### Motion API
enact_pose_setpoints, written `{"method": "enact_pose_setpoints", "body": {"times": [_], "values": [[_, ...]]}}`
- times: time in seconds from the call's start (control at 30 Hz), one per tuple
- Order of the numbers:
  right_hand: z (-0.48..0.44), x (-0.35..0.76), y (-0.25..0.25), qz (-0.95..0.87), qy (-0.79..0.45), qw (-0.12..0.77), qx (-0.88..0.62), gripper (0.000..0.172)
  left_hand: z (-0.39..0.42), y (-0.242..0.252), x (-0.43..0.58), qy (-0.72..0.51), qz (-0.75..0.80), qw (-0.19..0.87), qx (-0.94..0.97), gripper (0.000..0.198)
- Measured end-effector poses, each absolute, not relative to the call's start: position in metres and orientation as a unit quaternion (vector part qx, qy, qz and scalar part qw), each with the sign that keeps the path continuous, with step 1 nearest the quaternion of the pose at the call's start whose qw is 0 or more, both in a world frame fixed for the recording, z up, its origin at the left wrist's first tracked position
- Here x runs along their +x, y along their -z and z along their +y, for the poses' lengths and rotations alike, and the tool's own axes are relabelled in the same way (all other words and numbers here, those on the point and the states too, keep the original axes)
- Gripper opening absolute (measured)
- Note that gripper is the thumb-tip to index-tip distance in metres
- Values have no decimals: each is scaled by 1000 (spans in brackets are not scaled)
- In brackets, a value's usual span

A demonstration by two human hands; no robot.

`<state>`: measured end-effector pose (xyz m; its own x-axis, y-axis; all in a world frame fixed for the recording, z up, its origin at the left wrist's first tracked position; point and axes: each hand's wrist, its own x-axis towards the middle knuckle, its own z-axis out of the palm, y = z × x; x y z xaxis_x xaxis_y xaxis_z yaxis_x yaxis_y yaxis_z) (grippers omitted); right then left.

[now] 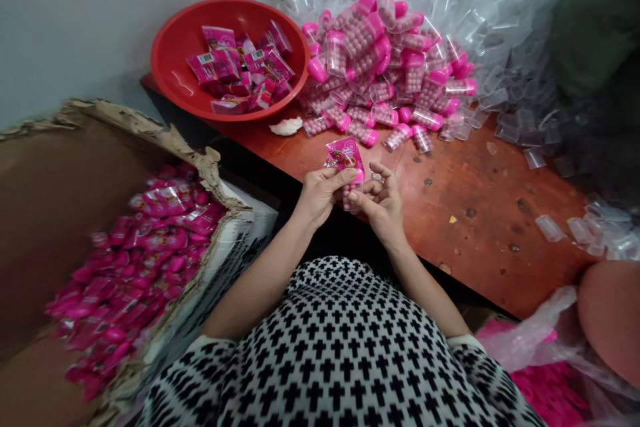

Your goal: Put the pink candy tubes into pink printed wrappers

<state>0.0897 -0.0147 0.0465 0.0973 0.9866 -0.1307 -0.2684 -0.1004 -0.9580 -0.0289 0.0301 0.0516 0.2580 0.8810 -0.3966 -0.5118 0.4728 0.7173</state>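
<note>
Over the front edge of the table, my left hand (320, 196) pinches a small printed pink packet (345, 150) with its thumb on top. Just below the packet is a clear tube of pink balls with a pink cap (353, 192), partly covered by fingers. My right hand (384, 208) grips this tube from the side with thumb and fingers, its upper fingers lifted a little apart. Packet and tube overlap between the hands; whether the tube is inside the packet I cannot tell.
Behind my hands lies a heap of filled pink-capped tubes (380, 73). A red bowl (167, 57) holds several packets. At left, a torn cardboard box (55, 173) contains many wrapped pink pieces (145, 260). Clear cups (550, 228) lie along the right of the wooden table (480, 240).
</note>
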Motion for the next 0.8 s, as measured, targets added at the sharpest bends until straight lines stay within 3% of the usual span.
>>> {"method": "enact_pose_setpoints", "body": {"times": [0.23,0.4,0.6,0.7,0.8], "values": [[-14,89,-48,-332,-584,561,-484,64,38,-56,-38,-385,387,794,266,34],[-17,88,-49,-377,-517,581,-504,60,26,-59,-31,-436,430,735,291,29],[-16,89,-42,-363,-562,556,-494,62,15,-57,-20,-488,401,738,239,33],[-14,99,-41,-425,-532,515,-520,55,13,-55,-24,-488,398,739,239,32],[-3,115,-52,-510,-429,477,-572,42,11,-53,-32,-447,461,701,310,28]]}}
